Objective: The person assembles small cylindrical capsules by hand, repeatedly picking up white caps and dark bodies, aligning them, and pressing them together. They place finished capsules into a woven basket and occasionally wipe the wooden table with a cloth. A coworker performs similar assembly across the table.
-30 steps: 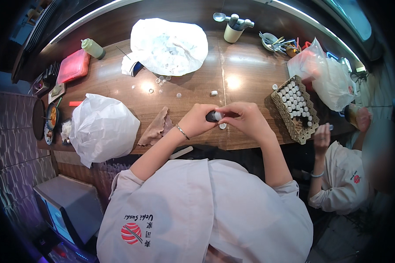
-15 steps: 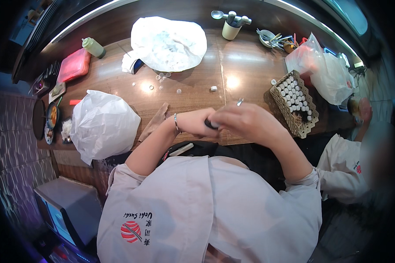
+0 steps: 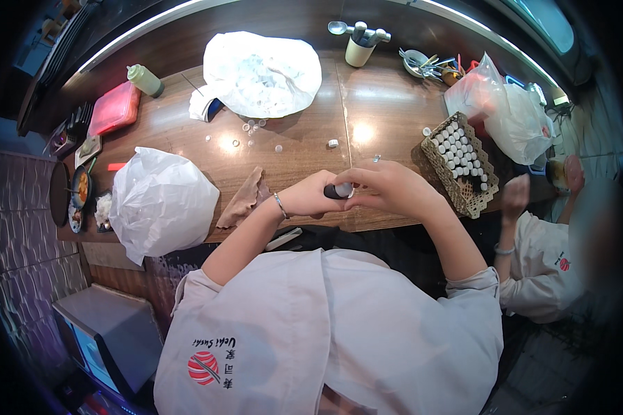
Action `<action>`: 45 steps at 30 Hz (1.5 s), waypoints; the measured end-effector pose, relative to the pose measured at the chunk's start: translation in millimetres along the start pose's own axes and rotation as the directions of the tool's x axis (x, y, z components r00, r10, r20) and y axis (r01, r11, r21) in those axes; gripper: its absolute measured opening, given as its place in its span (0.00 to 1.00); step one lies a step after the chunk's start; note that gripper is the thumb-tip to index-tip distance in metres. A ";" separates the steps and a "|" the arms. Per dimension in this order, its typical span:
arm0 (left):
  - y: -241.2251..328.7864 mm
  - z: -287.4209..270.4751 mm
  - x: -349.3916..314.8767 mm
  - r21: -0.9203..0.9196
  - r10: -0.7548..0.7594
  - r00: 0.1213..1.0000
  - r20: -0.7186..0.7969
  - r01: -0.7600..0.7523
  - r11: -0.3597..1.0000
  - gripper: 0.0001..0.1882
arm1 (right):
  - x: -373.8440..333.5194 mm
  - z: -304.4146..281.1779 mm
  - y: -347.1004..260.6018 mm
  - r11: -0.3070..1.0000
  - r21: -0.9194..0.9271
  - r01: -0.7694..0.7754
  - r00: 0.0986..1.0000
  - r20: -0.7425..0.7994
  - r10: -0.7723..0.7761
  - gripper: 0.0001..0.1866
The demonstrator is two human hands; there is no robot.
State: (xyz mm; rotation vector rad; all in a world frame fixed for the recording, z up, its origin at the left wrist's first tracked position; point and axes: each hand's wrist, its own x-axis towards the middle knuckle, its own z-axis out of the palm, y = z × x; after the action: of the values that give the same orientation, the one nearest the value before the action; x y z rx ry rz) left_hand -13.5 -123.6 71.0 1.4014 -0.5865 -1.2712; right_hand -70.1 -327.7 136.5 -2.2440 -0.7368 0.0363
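Note:
My left hand is wrapped round a small dark bottle near the table's front edge. At the bottle's top is a whitish cap, and the fingers of my right hand close on it from the other side. A woven basket to the right holds many small dark bottles with white caps. Beyond my hands, a single white cap lies on the table. Several clear rings are scattered before an open white plastic bag of small pale pieces.
A second white bag stands at left, with a brown crumpled piece beside it. Farther back are a red container, a squeeze bottle and a utensil cup. At right, a person sits near plastic bags.
My right hand has moved from over my left hand to the bottle's top, bringing the whitish cap into view. The person at right has raised a hand above the table edge.

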 end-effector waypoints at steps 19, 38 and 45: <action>-10.8 6.1 13.8 0.363 0.281 0.925 -0.255 -0.178 0.915 0.11 | 11.2 34.5 8.2 0.938 -0.343 -0.042 0.991 -0.132 -0.003 0.06; -39.9 -24.5 30.7 0.478 0.159 0.940 -0.302 0.005 0.878 0.14 | 12.6 83.2 49.5 0.963 -0.181 -0.202 0.914 -0.389 0.118 0.06; -36.7 -17.4 50.0 0.707 0.330 0.880 -0.342 0.010 0.707 0.17 | -0.3 96.6 63.9 0.900 0.028 -0.436 0.810 -0.423 0.406 0.10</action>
State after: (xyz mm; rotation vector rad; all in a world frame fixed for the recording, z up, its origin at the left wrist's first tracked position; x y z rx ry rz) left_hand 6.5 -150.8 16.1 2.1346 -0.8937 -0.5232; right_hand -62.2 -299.0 24.6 -2.3284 0.0027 -0.2567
